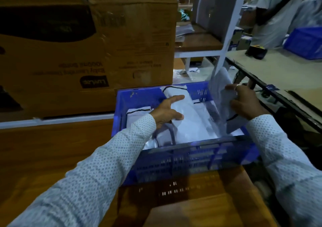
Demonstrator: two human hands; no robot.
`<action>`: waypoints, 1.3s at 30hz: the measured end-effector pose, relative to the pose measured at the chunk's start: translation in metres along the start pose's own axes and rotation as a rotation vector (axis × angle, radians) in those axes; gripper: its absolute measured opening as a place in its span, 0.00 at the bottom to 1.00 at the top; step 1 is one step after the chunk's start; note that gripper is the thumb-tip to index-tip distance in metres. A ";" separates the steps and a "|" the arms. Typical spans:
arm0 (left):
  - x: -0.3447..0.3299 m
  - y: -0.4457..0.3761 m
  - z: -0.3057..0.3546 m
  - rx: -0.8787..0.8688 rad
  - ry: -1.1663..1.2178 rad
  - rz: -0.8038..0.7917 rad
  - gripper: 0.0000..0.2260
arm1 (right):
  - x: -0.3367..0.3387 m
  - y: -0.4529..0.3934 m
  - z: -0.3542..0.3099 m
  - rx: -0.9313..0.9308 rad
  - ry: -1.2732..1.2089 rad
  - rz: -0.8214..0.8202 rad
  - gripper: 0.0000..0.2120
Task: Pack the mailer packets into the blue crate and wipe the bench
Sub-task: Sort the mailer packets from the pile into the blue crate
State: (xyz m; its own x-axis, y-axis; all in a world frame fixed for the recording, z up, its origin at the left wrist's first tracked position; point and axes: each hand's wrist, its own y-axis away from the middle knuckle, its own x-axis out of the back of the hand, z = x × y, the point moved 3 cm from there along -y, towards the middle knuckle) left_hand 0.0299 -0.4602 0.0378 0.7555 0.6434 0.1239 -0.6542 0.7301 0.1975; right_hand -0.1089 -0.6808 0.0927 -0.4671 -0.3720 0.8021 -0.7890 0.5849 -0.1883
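Observation:
A blue perforated crate [174,162] stands on the wooden bench [52,148] in front of me, holding several white mailer packets. Inside the crate my left hand [165,110] grips the edge of a large white packet [190,122], thumb under one side and fingers stretched over the top. At the crate's right wall my right hand [245,103] holds another grey-white packet [220,90] standing on edge, its lower part down in the crate. A flat packet with a black line [137,111] lies beneath at the left.
Large cardboard boxes [87,43] are stacked right behind the crate. A white frame post [226,35] rises at the crate's far right corner. To the right runs a second table [271,69] with another blue crate [305,42], a black device, and a person beyond.

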 end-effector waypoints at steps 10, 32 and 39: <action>-0.051 -0.049 -0.014 0.066 -0.309 -0.068 0.39 | -0.040 -0.024 0.045 -0.085 0.121 -0.295 0.27; -0.065 -0.074 -0.032 0.083 -1.162 -0.309 0.48 | -0.097 -0.041 0.048 0.028 0.675 -0.712 0.39; -0.049 -0.058 -0.015 -0.005 -1.078 -0.175 0.43 | -0.077 -0.032 0.031 0.018 0.550 -0.507 0.35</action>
State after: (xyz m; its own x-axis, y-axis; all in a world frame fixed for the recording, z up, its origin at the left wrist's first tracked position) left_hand 0.0309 -0.5306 0.0057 0.4714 -0.0074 0.8819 -0.5327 0.7945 0.2914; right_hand -0.0601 -0.6939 0.0196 0.2189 -0.1762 0.9597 -0.8632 0.4235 0.2747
